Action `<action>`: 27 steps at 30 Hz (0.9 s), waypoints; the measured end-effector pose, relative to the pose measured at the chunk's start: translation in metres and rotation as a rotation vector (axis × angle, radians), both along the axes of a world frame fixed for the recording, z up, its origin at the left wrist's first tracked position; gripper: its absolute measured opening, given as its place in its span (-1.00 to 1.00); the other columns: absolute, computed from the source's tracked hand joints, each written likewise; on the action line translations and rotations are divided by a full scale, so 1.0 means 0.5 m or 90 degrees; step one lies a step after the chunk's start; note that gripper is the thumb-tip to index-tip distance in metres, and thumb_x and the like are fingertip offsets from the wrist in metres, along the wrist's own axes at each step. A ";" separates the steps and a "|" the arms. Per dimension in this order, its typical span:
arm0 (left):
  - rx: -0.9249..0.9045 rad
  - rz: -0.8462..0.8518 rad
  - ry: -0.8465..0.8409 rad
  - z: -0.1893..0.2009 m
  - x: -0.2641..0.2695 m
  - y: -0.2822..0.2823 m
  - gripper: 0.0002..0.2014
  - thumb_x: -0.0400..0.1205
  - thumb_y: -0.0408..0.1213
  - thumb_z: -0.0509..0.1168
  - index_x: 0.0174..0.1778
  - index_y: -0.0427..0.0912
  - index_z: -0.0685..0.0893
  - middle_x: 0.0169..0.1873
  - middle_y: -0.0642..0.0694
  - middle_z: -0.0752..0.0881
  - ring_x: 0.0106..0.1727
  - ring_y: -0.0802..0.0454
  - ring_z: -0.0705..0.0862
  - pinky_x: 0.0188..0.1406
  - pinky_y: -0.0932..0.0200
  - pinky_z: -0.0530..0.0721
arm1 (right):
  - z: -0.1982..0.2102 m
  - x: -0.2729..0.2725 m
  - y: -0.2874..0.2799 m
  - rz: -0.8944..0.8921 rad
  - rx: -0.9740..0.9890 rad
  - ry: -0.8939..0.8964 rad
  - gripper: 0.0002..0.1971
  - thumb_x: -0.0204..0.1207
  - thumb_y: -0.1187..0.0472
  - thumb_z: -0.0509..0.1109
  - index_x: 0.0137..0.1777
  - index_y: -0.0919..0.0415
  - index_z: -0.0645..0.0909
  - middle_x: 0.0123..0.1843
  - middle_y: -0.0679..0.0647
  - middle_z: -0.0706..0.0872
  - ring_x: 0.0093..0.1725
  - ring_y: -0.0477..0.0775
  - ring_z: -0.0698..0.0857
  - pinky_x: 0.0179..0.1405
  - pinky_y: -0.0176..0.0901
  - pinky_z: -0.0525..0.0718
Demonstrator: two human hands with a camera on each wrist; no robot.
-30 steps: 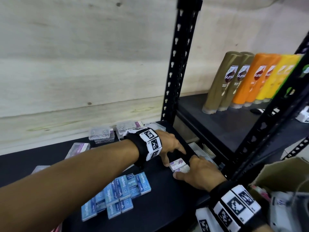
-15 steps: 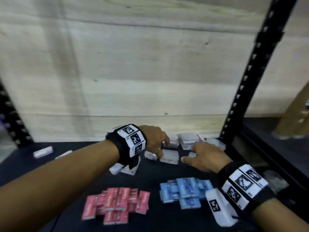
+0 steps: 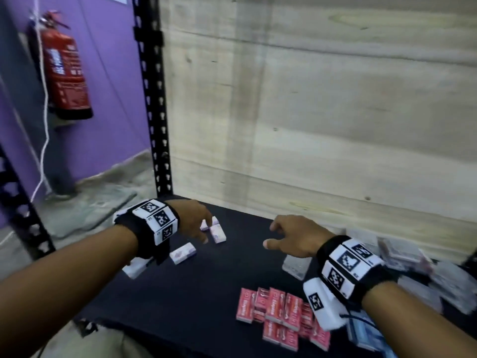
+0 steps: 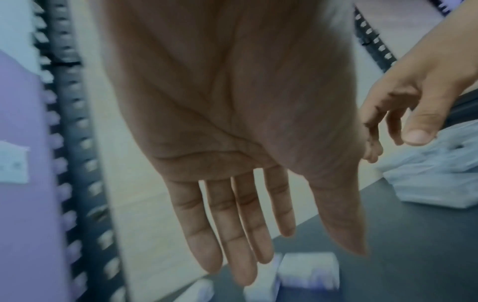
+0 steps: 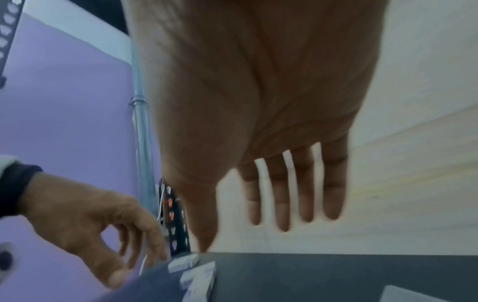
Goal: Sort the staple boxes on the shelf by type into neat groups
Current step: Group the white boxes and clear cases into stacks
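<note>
A: Black shelf board (image 3: pixel 206 293), plywood panel behind it. Status of the left hand (image 3: pixel 192 219)?

B: Palm down, fingers straight and slightly spread, holding nothing. It hovers above the white-and-purple staple boxes (image 3: pixel 217 233) at the back left of the shelf board. The left wrist view shows the fingers (image 4: pixel 232 235) extended over those boxes, no contact visible.

A: Right hand (image 3: pixel 294 235)?

B: Also empty. Fingers (image 5: pixel 305 196) extended and relaxed, thumb apart. It hovers above the shelf board, right of the white-and-purple boxes and well apart from them.

A: Other box locations, relative to the shelf board?

B: 1 more white-and-purple box (image 3: pixel 182 253) lies near the left wrist. The red staple boxes (image 3: pixel 278 311) sit grouped at the front, below the right wrist. A clear plastic box (image 3: pixel 295 267) lies just behind that group. More clear boxes (image 3: pixel 402 251) are piled at the right end; their count cannot be told because of blur. Blue boxes (image 3: pixel 361 334) show partly behind the right forearm.

A: Off the shelf board?

B: A red fire extinguisher (image 3: pixel 65 73) hangs on the purple wall, left of the black upright (image 3: pixel 152 99).
</note>
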State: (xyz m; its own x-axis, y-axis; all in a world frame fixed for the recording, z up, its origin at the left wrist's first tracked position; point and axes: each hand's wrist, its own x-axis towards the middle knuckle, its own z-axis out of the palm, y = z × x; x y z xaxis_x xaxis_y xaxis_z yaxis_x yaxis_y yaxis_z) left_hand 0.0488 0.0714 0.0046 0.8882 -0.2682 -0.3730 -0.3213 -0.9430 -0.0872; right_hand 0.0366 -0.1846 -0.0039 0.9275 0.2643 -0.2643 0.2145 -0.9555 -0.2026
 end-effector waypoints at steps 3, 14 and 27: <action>-0.015 0.039 0.037 -0.031 -0.010 0.068 -0.41 0.56 0.15 0.39 0.51 0.10 0.48 0.37 0.02 0.59 0.38 -0.04 0.55 0.30 0.09 0.52 | -0.025 0.022 0.053 0.069 0.026 0.038 -0.49 0.55 -0.20 0.43 0.42 -0.01 0.50 0.38 -0.04 0.61 0.33 -0.01 0.61 0.34 -0.07 0.58; -0.030 0.016 0.080 -0.088 -0.024 0.139 -0.20 0.44 -0.05 0.55 0.53 0.44 0.31 0.36 0.02 0.60 0.34 -0.13 0.58 0.31 0.02 0.56 | -0.074 0.114 0.213 0.185 -0.108 0.044 -0.36 0.55 0.13 0.47 0.60 -0.04 0.34 0.46 0.07 0.58 0.38 0.12 0.59 0.31 -0.09 0.54; -0.038 -0.028 0.036 -0.106 -0.004 0.135 -0.34 0.45 -0.05 0.54 0.44 0.37 0.45 0.10 0.00 0.69 0.11 -0.08 0.65 0.09 0.00 0.68 | -0.100 0.148 0.256 0.219 -0.141 0.012 -0.32 0.46 0.21 0.56 0.56 0.01 0.41 0.44 0.09 0.58 0.37 0.14 0.59 0.23 -0.12 0.53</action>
State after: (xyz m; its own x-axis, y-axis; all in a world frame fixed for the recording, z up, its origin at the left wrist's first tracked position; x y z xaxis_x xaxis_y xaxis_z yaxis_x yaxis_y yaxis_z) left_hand 0.0468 0.1391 -0.0486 0.8530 -0.3297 -0.4046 -0.3653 -0.9308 -0.0117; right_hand 0.1109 -0.0568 -0.0539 0.7891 0.4929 -0.3665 0.5275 -0.8495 -0.0068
